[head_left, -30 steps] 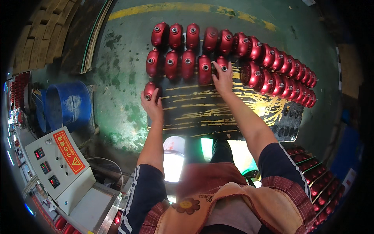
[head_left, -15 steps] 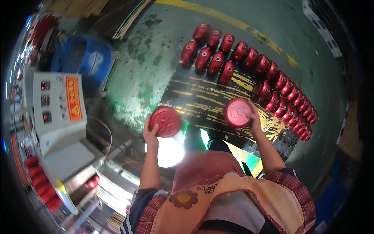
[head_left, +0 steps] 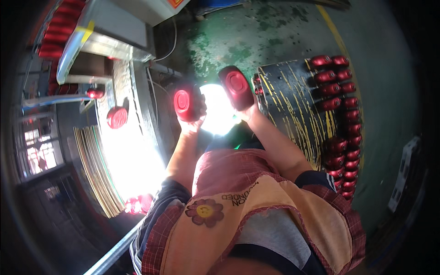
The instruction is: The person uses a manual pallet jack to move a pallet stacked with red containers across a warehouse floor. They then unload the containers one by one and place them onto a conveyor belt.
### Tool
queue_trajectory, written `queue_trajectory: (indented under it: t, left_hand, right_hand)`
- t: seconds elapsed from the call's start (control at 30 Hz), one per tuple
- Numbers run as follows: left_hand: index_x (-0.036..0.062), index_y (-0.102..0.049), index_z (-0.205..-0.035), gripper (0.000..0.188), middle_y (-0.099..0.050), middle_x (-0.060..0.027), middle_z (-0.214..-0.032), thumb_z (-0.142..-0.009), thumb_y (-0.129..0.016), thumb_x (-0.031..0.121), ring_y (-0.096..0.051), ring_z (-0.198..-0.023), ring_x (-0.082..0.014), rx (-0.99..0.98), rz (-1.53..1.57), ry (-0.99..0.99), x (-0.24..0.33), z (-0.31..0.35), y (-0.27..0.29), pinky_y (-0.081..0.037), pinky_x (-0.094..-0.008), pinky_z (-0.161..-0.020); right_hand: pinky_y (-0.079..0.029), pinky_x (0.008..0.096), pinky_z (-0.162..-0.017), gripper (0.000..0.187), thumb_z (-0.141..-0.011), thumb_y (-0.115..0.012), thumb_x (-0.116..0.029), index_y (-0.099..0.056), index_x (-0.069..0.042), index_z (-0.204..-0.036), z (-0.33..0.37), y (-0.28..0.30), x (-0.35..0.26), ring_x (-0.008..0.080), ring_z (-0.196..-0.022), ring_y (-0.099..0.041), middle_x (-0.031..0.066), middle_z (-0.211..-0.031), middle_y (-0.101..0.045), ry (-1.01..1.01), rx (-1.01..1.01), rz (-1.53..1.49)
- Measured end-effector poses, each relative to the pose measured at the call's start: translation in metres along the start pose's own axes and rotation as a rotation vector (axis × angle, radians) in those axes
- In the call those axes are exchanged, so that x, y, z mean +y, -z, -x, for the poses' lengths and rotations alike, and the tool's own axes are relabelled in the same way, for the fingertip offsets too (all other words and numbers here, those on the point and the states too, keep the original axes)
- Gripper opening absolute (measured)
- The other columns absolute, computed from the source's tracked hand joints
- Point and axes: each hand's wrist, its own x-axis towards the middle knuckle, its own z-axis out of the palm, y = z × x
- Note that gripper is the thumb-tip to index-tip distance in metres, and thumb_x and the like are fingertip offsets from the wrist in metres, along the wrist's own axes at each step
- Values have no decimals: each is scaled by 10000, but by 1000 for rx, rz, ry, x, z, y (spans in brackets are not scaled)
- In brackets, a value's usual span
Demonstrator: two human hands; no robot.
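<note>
My left hand (head_left: 192, 123) is wrapped round a red flat, rounded bottle (head_left: 183, 101), its oval end with a raised ring turned up. A second red bottle (head_left: 236, 86) of the same kind is in my right hand (head_left: 248, 111), which grips its lower end. Both bottles are held up in front of me, side by side and apart, over a bright glare. My fingers are partly hidden behind the bottles.
To the right, several red bottles (head_left: 337, 89) stand in rows on a black board (head_left: 284, 91) with yellow streaks. At left, one red bottle (head_left: 117, 118) lies on a brightly lit bench (head_left: 126, 142), beside stacked thin sheets (head_left: 98, 169). A grey machine cabinet (head_left: 121, 18) stands at upper left.
My view has turned left toward the lit bench. Both bottles have come closer together and tilted, so their oval ends show instead of their round faces.
</note>
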Motion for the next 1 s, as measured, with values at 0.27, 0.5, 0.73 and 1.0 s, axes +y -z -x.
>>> queue_trajectory:
  t: [0.27,0.5,0.73,1.0]
  left_hand:
    - [91,-474,-1356,731,-506,-148,-1307,-784,-649,513,-579,-1056,-294,-122,307,11,57,29,32,-522,-414,-742]
    - [94,-425,-1416,746,-437,-267,-1370,-859,-597,560,-530,-1147,-414,-291,366,284,114,75,46,-522,-506,-880]
    - [21,-429,-1434,598,-539,-146,-1356,-915,-653,214,-542,-1230,-253,164,-818,-455,228,242,-30,-446,-374,-1045]
    - [134,-727,-1143,454,-535,-117,-1309,-705,-818,59,-530,-1214,-282,498,-2068,-814,318,323,-57,-432,-370,-1038]
  right_hand:
    - [-520,422,-962,804,-821,-720,-455,-406,-15,-1417,-66,4,84,335,-1182,-537,244,-1342,-485,-89,-108,-137]
    - [-475,356,-956,603,-799,-747,-316,-551,-86,-1320,-54,17,123,213,-1150,-565,67,-1341,-553,-482,70,-609]
    - [-405,435,-1084,474,-979,-558,-329,-487,-96,-1386,-97,-55,149,276,-1277,-495,121,-1368,-532,192,-8,514]
    - [-427,345,-1041,372,-823,-745,-130,-673,-122,-1189,-240,-132,366,228,-1224,-526,80,-1300,-570,525,-568,1835]
